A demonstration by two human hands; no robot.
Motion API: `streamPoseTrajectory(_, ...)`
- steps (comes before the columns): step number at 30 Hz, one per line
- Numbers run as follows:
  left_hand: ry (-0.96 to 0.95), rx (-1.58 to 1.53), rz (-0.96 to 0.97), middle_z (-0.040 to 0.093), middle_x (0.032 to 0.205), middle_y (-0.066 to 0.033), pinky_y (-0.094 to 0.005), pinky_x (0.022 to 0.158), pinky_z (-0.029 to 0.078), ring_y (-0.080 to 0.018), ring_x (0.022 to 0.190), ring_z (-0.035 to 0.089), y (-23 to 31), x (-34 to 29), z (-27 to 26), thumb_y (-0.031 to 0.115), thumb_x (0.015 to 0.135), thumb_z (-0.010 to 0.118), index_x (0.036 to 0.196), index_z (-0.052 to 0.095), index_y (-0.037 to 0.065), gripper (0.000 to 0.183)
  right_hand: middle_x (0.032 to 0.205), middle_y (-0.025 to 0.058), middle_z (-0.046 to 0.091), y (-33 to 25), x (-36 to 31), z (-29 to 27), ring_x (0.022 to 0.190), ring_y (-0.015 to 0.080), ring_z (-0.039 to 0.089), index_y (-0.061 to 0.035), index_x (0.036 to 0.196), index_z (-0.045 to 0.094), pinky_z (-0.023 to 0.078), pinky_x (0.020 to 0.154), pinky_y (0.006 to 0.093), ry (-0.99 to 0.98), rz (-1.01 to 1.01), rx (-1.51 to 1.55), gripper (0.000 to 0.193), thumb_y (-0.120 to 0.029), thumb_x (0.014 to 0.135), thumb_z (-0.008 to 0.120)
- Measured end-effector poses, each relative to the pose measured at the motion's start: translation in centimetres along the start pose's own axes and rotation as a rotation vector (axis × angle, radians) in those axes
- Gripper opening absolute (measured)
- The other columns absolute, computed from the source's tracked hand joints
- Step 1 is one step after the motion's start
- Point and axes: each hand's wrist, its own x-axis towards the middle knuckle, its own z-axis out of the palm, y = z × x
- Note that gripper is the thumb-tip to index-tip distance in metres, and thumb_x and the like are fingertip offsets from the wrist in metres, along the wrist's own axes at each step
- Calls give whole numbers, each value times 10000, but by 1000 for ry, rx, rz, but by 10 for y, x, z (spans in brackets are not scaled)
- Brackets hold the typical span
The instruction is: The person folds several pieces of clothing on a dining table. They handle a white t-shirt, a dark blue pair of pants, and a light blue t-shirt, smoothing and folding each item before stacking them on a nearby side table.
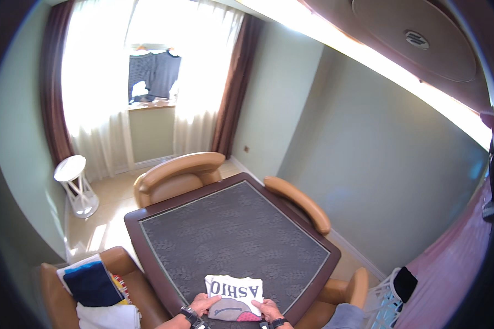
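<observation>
While both hands press flat on the folded shirt (234,299), neither closes around it: left hand (205,303) lies fingers spread on the shirt's left edge, right hand (268,309) on its right lower edge, palms down, fingers pointing up-table. Both wrists wear dark bands; forearms enter from the bottom edge. Shirt is white with dark letters and a grey-and-pink patch, lying at the near edge of the table (230,236), a square dark-framed top with grey patterned cloth. Chairs surround it: tan chair (175,175) at the far side, another (302,203) at the right. Left chair (132,274) holds a stack of folded clothes (96,293), navy on top, white below, striped bits between. White basket (387,301) at lower right has a black item at its rim; contents otherwise unclear. White side table (71,170) stands near the curtains (99,82).
</observation>
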Motion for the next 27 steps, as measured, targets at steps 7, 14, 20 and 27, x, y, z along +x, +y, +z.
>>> streamPoseTrajectory(7,-245,-268,115,776,1138,-80,-311,832,613,-178,973,754,-15,6,12,168,1026,736,1275,701,-18,312,1101,66,781,20,-35,-11,834,147,758,-28,1369,661,585,592,270,-271,-60,233,432,-180,983,781)
streamPoseTrajectory(14,-217,-351,119,745,1279,-114,-370,982,599,-224,1105,736,-51,-20,2,82,1014,720,1340,674,-26,346,1238,110,740,8,-81,13,1082,209,734,3,1350,656,624,896,338,-283,-111,229,421,-178,987,771)
streamPoseTrajectory(20,46,-359,321,730,1285,-102,-384,988,594,-208,1147,712,-81,-96,10,60,1014,692,1356,638,-4,352,917,-13,717,-5,-94,24,533,24,572,-80,1309,657,286,318,207,-461,38,-136,370,-288,1015,739)
streamPoseTrajectory(27,351,-670,416,692,1350,-104,-418,1024,597,-220,1189,698,-165,-231,12,135,1034,721,1409,580,24,416,1217,116,714,11,-138,102,1015,202,740,-36,1389,558,640,814,350,-766,93,36,471,-131,980,769)
